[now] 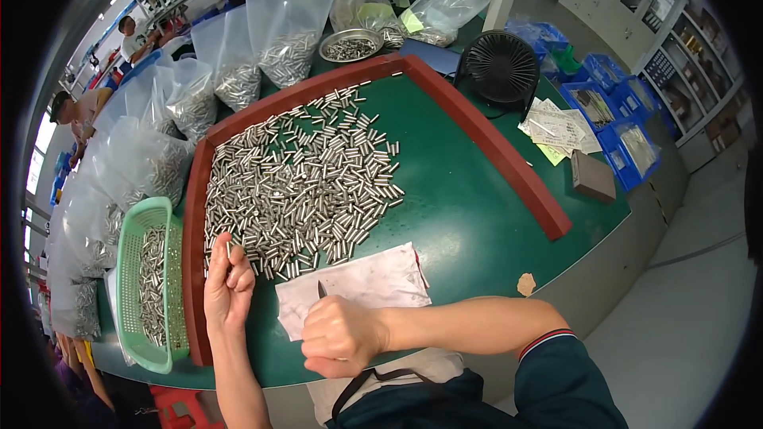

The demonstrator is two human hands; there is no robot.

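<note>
A broad heap of short shiny metal pins [302, 183] covers the left half of the green table top. At the heap's near left edge, my left hand [229, 286] is raised, its fingertips pinched on one metal pin [230, 249]. My right hand [338, 339] is a fist around a tool whose handle is hidden; a short, dark, pointed blade [322, 289] sticks out above it. Behind that fist, a stained whitish cloth [373, 278] lies folded on the table, its far edge touching the nearest pins.
A red-brown raised border [493, 155] frames the pins on three sides. Outside it are a green basket [171, 286] with pins, several filled plastic bags [288, 40], a metal bowl [351, 34], a black fan [499, 67], papers [560, 129] and blue bins [628, 151]. Other people sit at far left.
</note>
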